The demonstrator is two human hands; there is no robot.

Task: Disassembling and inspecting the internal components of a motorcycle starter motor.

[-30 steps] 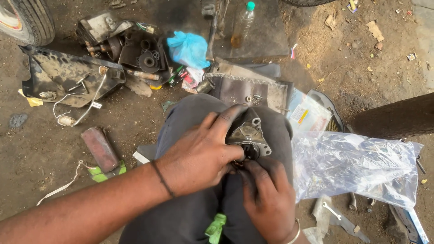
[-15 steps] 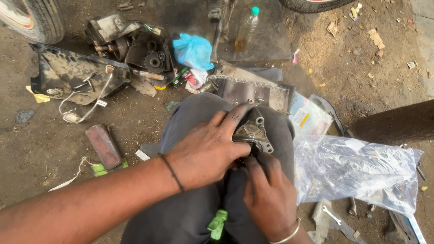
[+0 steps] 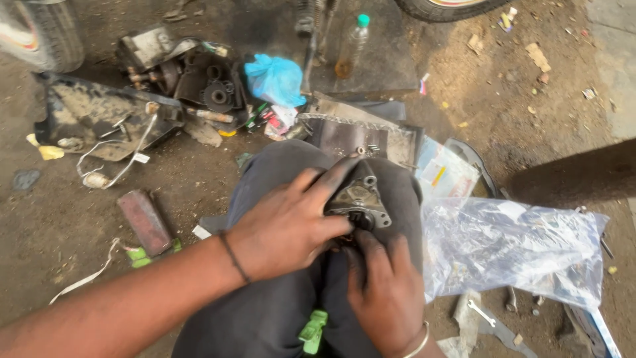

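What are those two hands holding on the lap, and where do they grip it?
A greasy metal engine part: left hand wraps its left side, right hand grips its lower end.

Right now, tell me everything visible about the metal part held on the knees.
The metal part is a small grey casting, dull and greasy, roughly triangular with rounded lugs and bolt holes at its corners and a dark round opening near its lower edge. It rests on dark trousers over the person's knees. The left hand covers its left side, forefinger stretched along the top edge. The right hand touches it from below, fingers at the opening.
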